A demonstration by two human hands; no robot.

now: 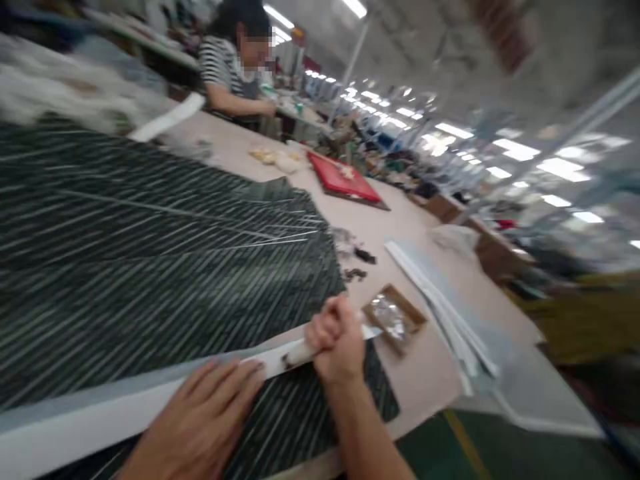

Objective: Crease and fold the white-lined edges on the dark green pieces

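Dark green striped fabric covers much of the table. Across it runs a long white strip with a greyish edge; its material is unclear in the blur. My left hand lies flat over the strip, fingers stretched out and close together. Farther along, my right hand is closed in a fist around the strip near its far end. A pale tip pokes out past this fist, and a small dark mark shows on the strip between the two hands.
Beyond my right hand is a small brown box with shiny contents. White strips on clear plastic lie to the right. A red flat item is farther back. Another person works across the table.
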